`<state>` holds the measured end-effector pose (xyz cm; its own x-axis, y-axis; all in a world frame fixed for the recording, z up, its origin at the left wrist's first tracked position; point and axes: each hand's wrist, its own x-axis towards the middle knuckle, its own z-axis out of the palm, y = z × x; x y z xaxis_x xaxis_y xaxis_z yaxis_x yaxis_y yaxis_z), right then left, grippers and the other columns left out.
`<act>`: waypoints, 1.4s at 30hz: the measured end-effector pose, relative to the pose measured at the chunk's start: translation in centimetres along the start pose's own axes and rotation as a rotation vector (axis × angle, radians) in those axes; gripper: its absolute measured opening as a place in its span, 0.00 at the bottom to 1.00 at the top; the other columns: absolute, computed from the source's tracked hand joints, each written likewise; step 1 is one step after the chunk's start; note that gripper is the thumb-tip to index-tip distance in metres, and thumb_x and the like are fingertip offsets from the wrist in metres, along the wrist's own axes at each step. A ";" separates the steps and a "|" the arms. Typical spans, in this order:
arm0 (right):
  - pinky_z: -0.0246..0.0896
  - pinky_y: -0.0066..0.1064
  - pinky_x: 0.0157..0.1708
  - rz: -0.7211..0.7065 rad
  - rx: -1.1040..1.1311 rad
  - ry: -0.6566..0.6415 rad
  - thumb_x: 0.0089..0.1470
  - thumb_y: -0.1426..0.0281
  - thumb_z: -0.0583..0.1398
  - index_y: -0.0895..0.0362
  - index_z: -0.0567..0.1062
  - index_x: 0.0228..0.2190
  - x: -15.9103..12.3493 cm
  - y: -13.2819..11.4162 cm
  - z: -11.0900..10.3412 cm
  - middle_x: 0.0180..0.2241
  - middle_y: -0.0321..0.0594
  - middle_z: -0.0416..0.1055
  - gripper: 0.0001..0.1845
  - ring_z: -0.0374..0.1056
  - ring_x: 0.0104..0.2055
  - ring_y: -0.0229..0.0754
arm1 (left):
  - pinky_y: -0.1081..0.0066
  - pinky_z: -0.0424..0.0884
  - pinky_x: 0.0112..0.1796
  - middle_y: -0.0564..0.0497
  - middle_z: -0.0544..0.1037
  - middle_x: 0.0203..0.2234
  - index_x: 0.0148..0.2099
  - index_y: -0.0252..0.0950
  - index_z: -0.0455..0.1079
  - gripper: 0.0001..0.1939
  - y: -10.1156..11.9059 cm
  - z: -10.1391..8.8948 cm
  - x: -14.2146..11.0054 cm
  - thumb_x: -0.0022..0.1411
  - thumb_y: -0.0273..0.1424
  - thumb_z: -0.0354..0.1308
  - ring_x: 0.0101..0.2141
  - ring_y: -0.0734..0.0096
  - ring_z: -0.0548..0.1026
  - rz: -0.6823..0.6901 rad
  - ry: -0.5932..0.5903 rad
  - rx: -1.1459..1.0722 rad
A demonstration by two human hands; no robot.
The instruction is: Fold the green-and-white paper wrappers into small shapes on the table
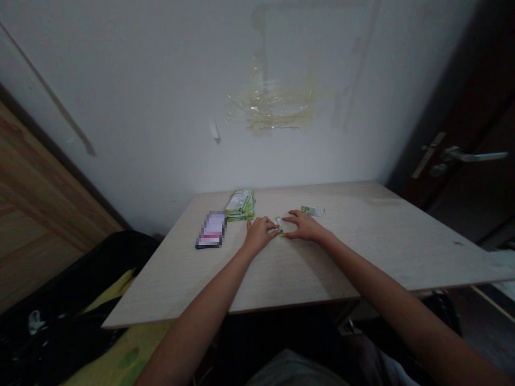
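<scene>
Both my hands rest on a pale wooden table (362,246), meeting over a small green and white sachet (279,227). My left hand (259,232) has its fingers curled and pinches the sachet's left side. My right hand (303,225) lies on the sachet's right side, fingers pressed down on it. Most of the sachet is hidden under the fingers. A stack of similar green and white sachets (240,205) lies just beyond my left hand. One more sachet (313,210) lies alone just beyond my right hand.
A phone (211,229) lies flat to the left of my left hand. Behind the table is a white wall with tape remains (273,107). A dark door with a metal handle (466,156) stands at the right. Dark bags and yellow fabric (100,300) lie at the left.
</scene>
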<state>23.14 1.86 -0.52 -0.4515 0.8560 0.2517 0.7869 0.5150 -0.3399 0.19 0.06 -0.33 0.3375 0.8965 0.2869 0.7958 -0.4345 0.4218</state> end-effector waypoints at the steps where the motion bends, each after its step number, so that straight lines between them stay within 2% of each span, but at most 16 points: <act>1: 0.52 0.47 0.64 -0.003 0.000 -0.003 0.47 0.54 0.69 0.52 0.73 0.58 0.0 0.0 0.0 0.64 0.53 0.61 0.38 0.58 0.65 0.57 | 0.49 0.50 0.60 0.51 0.78 0.44 0.46 0.49 0.80 0.12 0.0 0.0 0.0 0.64 0.43 0.61 0.52 0.58 0.71 0.001 -0.001 -0.003; 6: 0.51 0.49 0.65 -0.006 0.019 -0.010 0.46 0.53 0.69 0.50 0.72 0.59 -0.2 0.3 0.3 0.65 0.51 0.60 0.39 0.57 0.66 0.57 | 0.49 0.49 0.60 0.51 0.78 0.48 0.47 0.49 0.79 0.13 0.1 -0.1 0.0 0.65 0.43 0.60 0.53 0.57 0.70 -0.017 -0.022 0.004; 16: 0.49 0.49 0.66 0.000 0.071 -0.022 0.50 0.52 0.68 0.48 0.75 0.56 -0.3 0.3 0.2 0.65 0.50 0.59 0.33 0.56 0.66 0.57 | 0.53 0.55 0.59 0.47 0.74 0.51 0.52 0.44 0.77 0.19 -0.3 0.3 0.1 0.62 0.45 0.62 0.54 0.57 0.69 -0.045 0.040 0.070; 29: 0.52 0.49 0.64 -0.010 0.078 0.005 0.51 0.54 0.68 0.47 0.77 0.54 -0.2 0.5 0.6 0.63 0.49 0.61 0.30 0.59 0.64 0.56 | 0.49 0.53 0.61 0.46 0.74 0.55 0.52 0.42 0.77 0.20 -0.6 0.7 0.5 0.60 0.43 0.64 0.58 0.54 0.66 -0.036 0.038 0.050; 36: 0.56 0.46 0.61 -0.020 0.125 0.119 0.54 0.58 0.66 0.50 0.78 0.52 0.3 0.8 1.3 0.57 0.50 0.68 0.24 0.64 0.59 0.53 | 0.43 0.49 0.62 0.45 0.76 0.54 0.53 0.42 0.73 0.20 -0.5 0.6 0.3 0.59 0.39 0.65 0.58 0.51 0.66 -0.038 0.084 0.011; 39: 0.59 0.45 0.59 -0.003 0.175 0.191 0.57 0.59 0.63 0.51 0.83 0.44 0.7 1.0 1.9 0.52 0.49 0.73 0.16 0.68 0.55 0.51 | 0.43 0.47 0.62 0.45 0.76 0.53 0.53 0.41 0.72 0.20 -0.4 0.5 0.2 0.59 0.37 0.65 0.58 0.52 0.66 -0.019 0.089 -0.004; 42: 0.61 0.43 0.56 0.054 0.212 0.253 0.56 0.59 0.64 0.51 0.85 0.38 1.2 1.1 2.5 0.45 0.47 0.77 0.13 0.71 0.50 0.50 | 0.45 0.46 0.63 0.45 0.75 0.53 0.55 0.40 0.71 0.21 -0.4 0.6 0.2 0.60 0.36 0.65 0.58 0.53 0.66 0.002 0.091 -0.010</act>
<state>22.46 3.57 -2.86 -0.2720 0.8576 0.4365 0.6895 0.4901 -0.5333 0.30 0.49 -0.94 0.2912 0.8843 0.3649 0.7899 -0.4374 0.4297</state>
